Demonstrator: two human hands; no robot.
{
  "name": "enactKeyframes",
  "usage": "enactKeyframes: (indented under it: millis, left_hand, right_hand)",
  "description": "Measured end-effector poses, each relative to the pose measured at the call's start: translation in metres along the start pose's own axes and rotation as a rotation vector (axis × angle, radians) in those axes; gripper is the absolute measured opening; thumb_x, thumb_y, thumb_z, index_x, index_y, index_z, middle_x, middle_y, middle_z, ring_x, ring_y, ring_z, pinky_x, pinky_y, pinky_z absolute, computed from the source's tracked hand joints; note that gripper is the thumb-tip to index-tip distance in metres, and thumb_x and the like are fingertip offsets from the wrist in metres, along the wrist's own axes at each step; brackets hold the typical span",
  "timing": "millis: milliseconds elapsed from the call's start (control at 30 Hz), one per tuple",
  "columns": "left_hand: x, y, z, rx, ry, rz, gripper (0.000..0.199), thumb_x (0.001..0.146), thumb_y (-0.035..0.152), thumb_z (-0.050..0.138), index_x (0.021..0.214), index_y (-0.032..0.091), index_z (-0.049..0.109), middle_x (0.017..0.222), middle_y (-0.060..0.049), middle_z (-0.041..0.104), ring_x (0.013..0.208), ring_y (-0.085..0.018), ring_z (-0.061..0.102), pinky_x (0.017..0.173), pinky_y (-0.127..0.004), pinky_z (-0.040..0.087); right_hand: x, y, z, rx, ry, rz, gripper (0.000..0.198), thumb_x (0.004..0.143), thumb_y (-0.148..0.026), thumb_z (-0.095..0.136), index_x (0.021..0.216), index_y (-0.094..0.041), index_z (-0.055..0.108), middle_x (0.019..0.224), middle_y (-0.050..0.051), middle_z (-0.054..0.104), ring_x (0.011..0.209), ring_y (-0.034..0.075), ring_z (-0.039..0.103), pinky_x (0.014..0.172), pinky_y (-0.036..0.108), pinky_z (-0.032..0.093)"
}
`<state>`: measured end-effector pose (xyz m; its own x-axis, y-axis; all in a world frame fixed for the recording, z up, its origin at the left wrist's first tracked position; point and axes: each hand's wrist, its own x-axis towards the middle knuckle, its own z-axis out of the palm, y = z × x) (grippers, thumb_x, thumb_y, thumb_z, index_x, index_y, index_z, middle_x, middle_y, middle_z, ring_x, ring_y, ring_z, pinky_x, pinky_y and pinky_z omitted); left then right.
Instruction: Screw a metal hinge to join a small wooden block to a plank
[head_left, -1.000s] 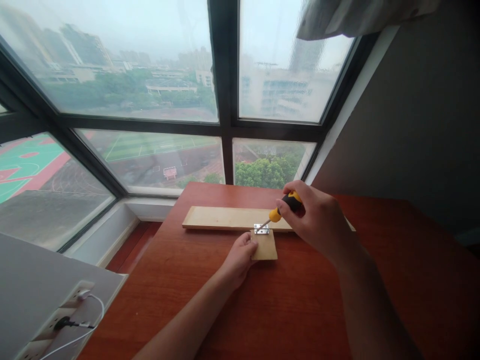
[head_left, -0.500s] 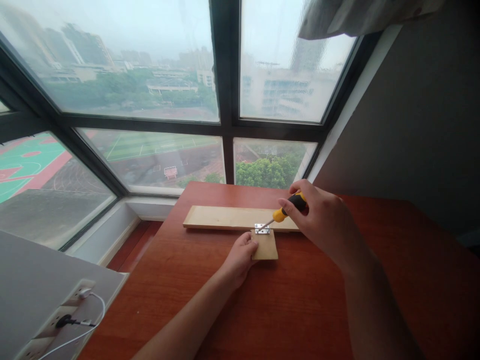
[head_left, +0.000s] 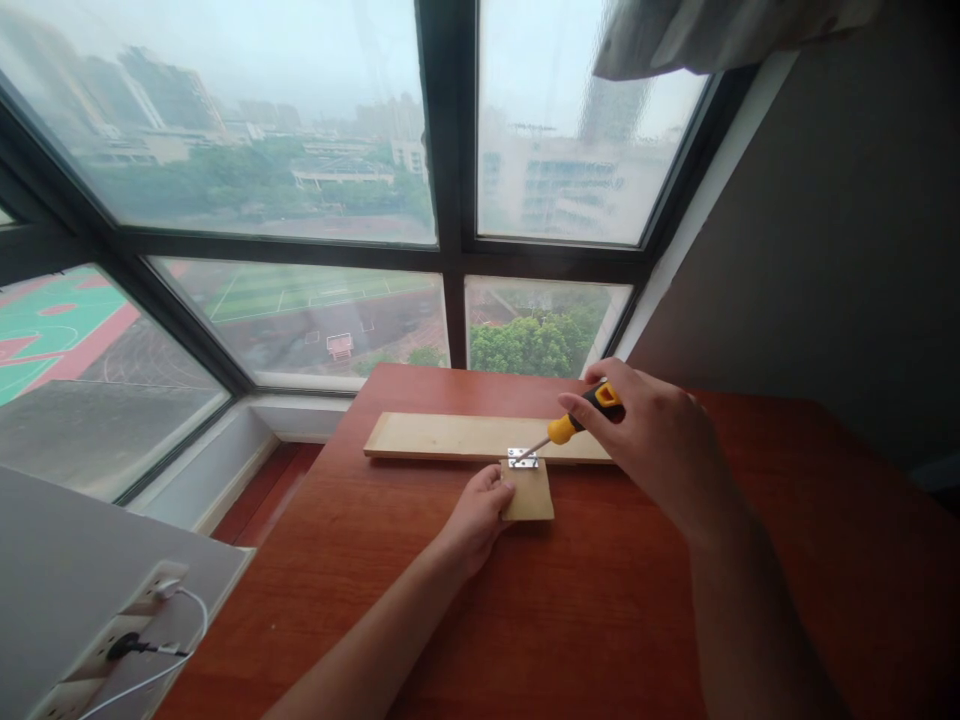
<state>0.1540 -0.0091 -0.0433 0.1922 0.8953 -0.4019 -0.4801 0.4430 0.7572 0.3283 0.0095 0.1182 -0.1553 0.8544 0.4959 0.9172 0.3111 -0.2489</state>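
Note:
My right hand [head_left: 660, 430] is closed around the black and yellow handle of a screwdriver [head_left: 561, 430]. Its shaft slants down to the left, and the tip meets the left part of a silver metal hinge [head_left: 523, 459]. The hinge spans the near edge of a long pale wooden board [head_left: 442, 436] and the top of a small square wooden piece [head_left: 529, 495]. My left hand [head_left: 480, 508] grips that small piece by its left edge, thumb on top. Whether a screw sits under the tip is too small to tell.
The reddish-brown table [head_left: 360, 620] reaches to the large window [head_left: 450, 260] behind. A grey wall [head_left: 810, 230] stands at the right. Wall sockets [head_left: 124, 640] with a white cable and a black plug are at the lower left.
The screwdriver handle has turned in my right hand, so a yellow part of its end now shows. My left hand, the hinge and the boards hold nearly the same place.

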Motion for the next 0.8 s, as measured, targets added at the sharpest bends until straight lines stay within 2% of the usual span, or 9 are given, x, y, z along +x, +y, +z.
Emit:
enactKeyframes:
  millis: [200,433,600,667,800]
  left_hand:
    - [-0.0007,0.0001,0.0006,-0.003,0.001,-0.009,0.024,0.072,0.018,0.068,0.095,0.014,0.06,0.093,-0.009,0.069,0.078,-0.017,0.065,0.068,-0.027,0.052]
    - [-0.0014,0.0009,0.0018,0.005,0.011,-0.011,0.023,0.072,0.018,0.068,0.094,0.015,0.06,0.092,-0.008,0.069,0.076,-0.016,0.064,0.067,-0.026,0.051]
    - [-0.0022,0.0013,0.0024,0.001,0.018,-0.018,0.023,0.072,0.018,0.067,0.093,0.015,0.059,0.09,-0.007,0.068,0.076,-0.016,0.063,0.067,-0.026,0.051]
    - [-0.0025,0.0014,0.0026,0.002,0.018,-0.017,0.022,0.073,0.017,0.067,0.094,0.015,0.059,0.089,-0.006,0.067,0.075,-0.015,0.063,0.067,-0.025,0.051]
    - [-0.003,0.0017,0.0028,-0.003,0.014,-0.009,0.022,0.074,0.016,0.066,0.094,0.016,0.057,0.088,-0.006,0.067,0.074,-0.015,0.062,0.067,-0.026,0.051]
  right_hand:
    - [0.0001,-0.0006,-0.0056,0.262,-0.094,-0.073,0.017,0.085,-0.027,0.052,0.1,-0.023,0.058,0.096,0.004,0.068,0.079,0.019,0.063,0.065,0.028,0.044]
    - [0.0015,0.0009,0.0018,-0.037,0.008,0.062,0.029,0.089,-0.046,0.05,0.102,-0.022,0.06,0.083,0.005,0.069,0.067,0.023,0.061,0.056,0.031,0.038]
    - [-0.0002,0.0037,-0.0037,0.206,-0.108,-0.017,0.029,0.084,-0.027,0.052,0.113,-0.023,0.055,0.105,0.005,0.067,0.074,0.019,0.063,0.062,0.029,0.044]
    - [0.0,0.005,-0.0037,0.203,-0.109,-0.002,0.03,0.086,-0.031,0.053,0.115,-0.024,0.054,0.097,0.004,0.068,0.071,0.019,0.063,0.062,0.029,0.044]
    - [0.0023,0.0072,0.0009,-0.023,-0.014,0.058,0.032,0.09,-0.049,0.049,0.104,-0.022,0.06,0.077,0.004,0.067,0.066,0.023,0.062,0.056,0.03,0.038]
